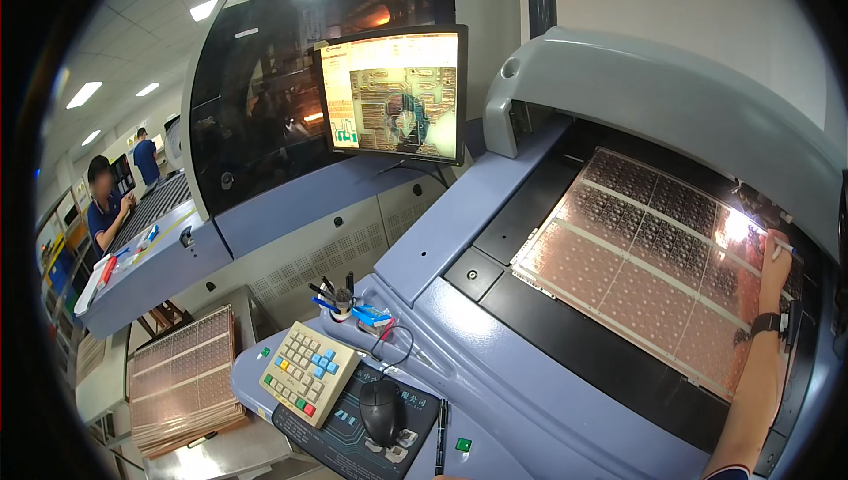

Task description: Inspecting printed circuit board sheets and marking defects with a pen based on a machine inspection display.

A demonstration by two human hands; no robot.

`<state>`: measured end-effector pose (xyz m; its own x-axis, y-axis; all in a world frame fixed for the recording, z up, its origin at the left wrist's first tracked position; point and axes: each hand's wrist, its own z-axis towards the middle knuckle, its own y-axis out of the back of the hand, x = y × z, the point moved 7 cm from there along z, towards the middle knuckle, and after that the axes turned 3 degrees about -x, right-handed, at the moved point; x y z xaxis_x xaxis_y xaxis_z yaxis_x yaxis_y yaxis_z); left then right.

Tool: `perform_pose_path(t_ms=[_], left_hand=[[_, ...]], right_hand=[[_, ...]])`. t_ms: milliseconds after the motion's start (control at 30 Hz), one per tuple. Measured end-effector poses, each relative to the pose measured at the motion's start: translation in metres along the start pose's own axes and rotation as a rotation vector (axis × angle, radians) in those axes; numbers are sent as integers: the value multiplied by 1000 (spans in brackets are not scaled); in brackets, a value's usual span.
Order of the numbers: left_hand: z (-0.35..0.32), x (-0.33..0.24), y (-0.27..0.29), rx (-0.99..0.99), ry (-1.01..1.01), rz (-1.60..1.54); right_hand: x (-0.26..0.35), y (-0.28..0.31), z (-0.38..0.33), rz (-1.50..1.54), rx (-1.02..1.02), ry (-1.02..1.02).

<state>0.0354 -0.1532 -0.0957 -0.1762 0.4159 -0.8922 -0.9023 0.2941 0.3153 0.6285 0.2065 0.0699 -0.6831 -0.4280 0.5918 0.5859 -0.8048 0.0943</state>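
Note:
A copper-coloured circuit board panel (609,259) lies flat on the black bed of a machine, its surface split into several rectangular blocks of small patterns. Over its far right part reaches my right hand (776,264), with a dark watch strap on the wrist. Its fingers are closed around a slim pen (785,247), beside a bright light shining on the panel. Of my left hand, only a skin-coloured sliver seems to show at the lower edge; its fingers are hidden. Near that sliver lies a black pen (441,438).
A grey machine hood (654,83) arches over the panel. A lit monitor (393,96) shows magnified circuit traces. On the blue ledge sit a beige keypad (309,370), a black mouse (380,411) and a pen cup (340,303). Stacked panels (185,374) stand lower left; two people are farther back.

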Motion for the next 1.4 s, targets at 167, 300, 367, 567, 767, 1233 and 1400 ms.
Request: perform_pose_path(t_ms=[167, 300, 367, 567, 767, 1233, 1400], left_hand=[[2, -4, 1, 0, -13, -5], [-6, 4, 0, 14, -53, 14], [-8, 5, 0, -19, -51, -11], [-16, -3, 1, -8, -58, 18], [-34, -17, 21, -75, 6, 72], [-54, -32, 103, -349, 116, -32], [-68, -27, 111, -376, 143, -85]], right_hand=[[-8, 8, 2, -27, -39, 62], [-4, 31, -3, 41, -61, 73], [15, 32, -24, 164, -63, 0], [125, 72, -91, 378, -2, -195], [274, 66, -210, 633, 212, -269], [453, -22, -417, 923, 1071, -432], [453, -25, -429, 897, 1097, -456]])
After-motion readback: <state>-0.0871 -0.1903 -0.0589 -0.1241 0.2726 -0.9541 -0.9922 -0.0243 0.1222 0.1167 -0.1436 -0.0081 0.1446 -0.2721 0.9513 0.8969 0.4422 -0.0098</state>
